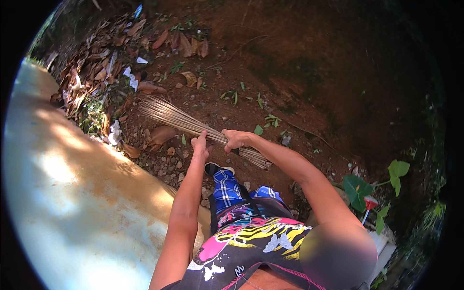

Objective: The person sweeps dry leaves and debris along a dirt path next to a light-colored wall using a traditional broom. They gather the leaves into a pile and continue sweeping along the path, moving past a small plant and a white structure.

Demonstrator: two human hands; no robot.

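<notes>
A stick broom (pixel 188 121), a bundle of thin pale ribs, lies slantwise across both my hands above the ground. Its loose, spread tips point to the upper left, and the bound butt end is at the lower right. My right hand (pixel 235 140) is closed around the bundle near a dark band. Farther toward the tips, my left hand (pixel 200 145) grips it from the near side, thumb up. Fingers wrapped beneath the ribs are partly hidden. Below the broom, one dark shoe (pixel 214 168) shows on the soil.
Dry brown leaves (pixel 96 69) and white litter scraps (pixel 131 78) are heaped at the upper left. A sunlit wall (pixel 90 181) runs close along my left. Green leafy plants (pixel 357 190) and a red-headed tool (pixel 370 203) stand at the right. Stones dot the reddish soil (pixel 217 105).
</notes>
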